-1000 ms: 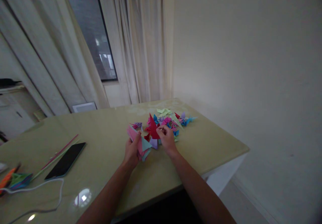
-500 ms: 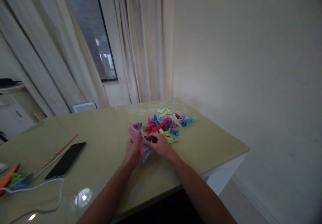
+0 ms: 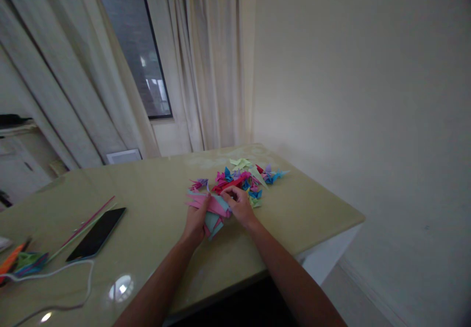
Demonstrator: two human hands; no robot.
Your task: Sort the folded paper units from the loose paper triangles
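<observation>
A small stack of coloured paper sheets, pink and light blue, is gripped by both my hands over the pale green table. My left hand holds the stack's left side with the thumb on top. My right hand pinches its right edge, fingers curled. Just beyond the hands lies a pile of folded origami pieces in pink, blue, purple, red and green. A red sheet lies flat at the near side of that pile.
A black phone lies at the left with thin pink and green sticks beside it. A white cable loops near the front edge. More coloured paper sits at the far left. Curtains, a window and a wall stand behind.
The red sheet that my right hand held upright now lies flat in the pile. My right hand has come onto the stack, whose sheets now fan out flatter between both hands.
</observation>
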